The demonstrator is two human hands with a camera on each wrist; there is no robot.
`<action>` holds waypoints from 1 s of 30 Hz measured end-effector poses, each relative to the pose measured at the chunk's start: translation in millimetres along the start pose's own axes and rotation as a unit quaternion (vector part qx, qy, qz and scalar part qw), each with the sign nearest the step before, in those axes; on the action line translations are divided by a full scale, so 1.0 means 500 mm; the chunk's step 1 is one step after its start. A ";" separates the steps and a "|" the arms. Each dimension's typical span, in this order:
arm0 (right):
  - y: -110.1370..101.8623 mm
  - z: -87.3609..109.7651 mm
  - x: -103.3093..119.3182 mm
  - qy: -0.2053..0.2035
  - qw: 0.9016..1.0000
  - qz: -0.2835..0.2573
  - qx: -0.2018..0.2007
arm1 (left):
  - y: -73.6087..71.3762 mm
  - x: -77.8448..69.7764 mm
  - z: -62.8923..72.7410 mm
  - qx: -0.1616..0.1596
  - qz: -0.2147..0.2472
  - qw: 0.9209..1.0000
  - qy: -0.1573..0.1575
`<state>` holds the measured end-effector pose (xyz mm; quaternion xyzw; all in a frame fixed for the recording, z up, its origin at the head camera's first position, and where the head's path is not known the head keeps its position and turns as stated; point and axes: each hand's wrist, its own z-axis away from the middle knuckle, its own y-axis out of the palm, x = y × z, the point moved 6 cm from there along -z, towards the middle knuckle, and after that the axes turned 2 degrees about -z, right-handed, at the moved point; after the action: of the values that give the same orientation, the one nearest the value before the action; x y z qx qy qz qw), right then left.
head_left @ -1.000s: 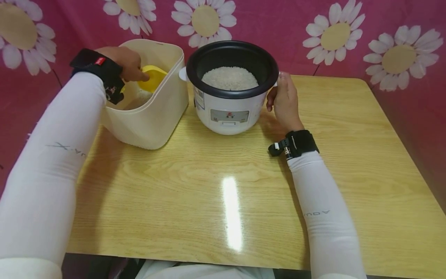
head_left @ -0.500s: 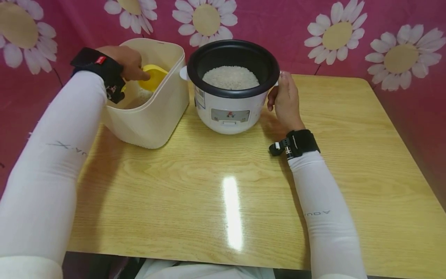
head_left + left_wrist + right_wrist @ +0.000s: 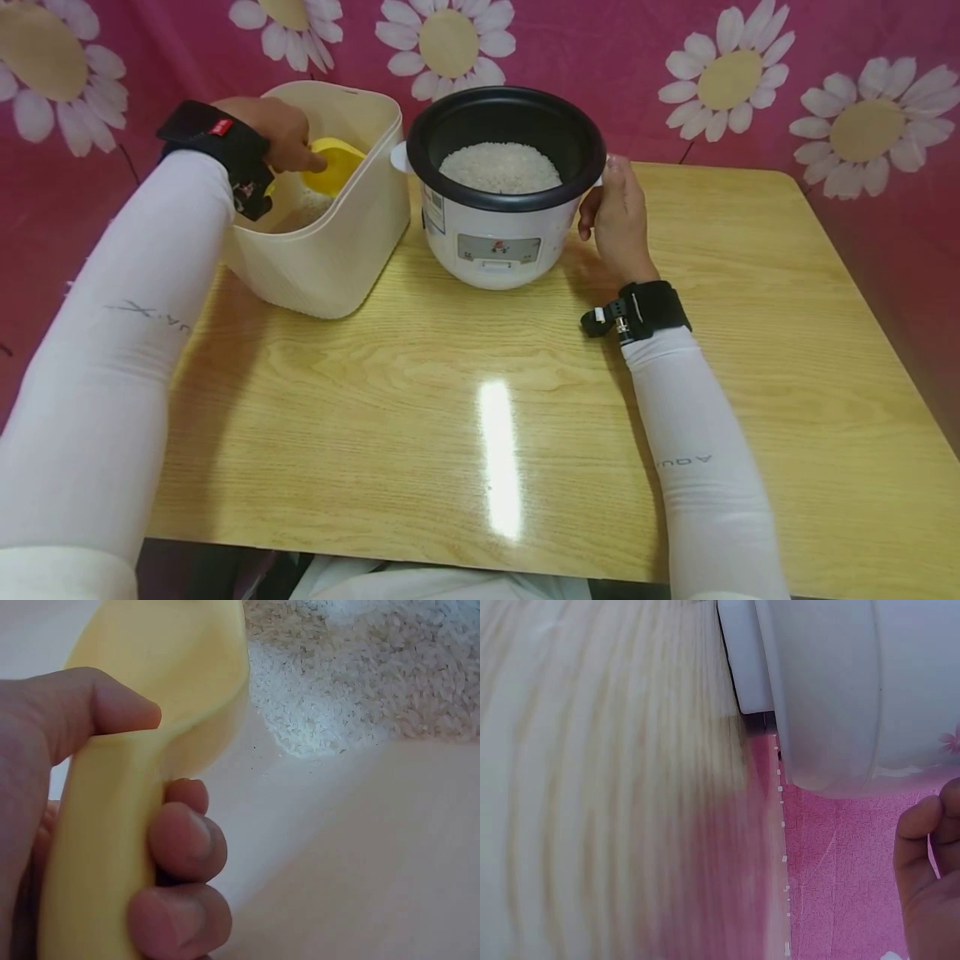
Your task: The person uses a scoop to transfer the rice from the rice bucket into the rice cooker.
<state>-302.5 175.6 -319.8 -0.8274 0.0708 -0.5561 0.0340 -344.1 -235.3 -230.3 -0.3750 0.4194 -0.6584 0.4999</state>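
Observation:
My left hand reaches over the cream rice bin and grips a yellow scoop. In the left wrist view, fingers curl round the handle of the scoop, the thumb lying on top. The scoop's bowl looks bare inside, beside loose rice in the bin. A white rice cooker stands right of the bin, with white rice in its black inner pot. My right hand holds the cooker's right side handle, which the fingers mostly hide; curled fingers also show in the right wrist view.
The wooden table stretches in front of the cooker and to its right. A pink cloth with daisies hangs close behind. The bin's front wall stands just left of the cooker.
Both hands, the scoop and the cooker keep their places. Only the head view has shifted slightly.

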 end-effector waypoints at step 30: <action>0.003 0.000 0.002 0.005 1.000 -0.008 0.006 | 0.002 0.001 -0.002 -0.009 0.006 1.000 -0.007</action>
<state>-302.2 173.8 -319.2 -0.8250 0.0610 -0.5608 0.0344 -344.6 -235.9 -231.5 -0.3815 0.4241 -0.6494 0.5030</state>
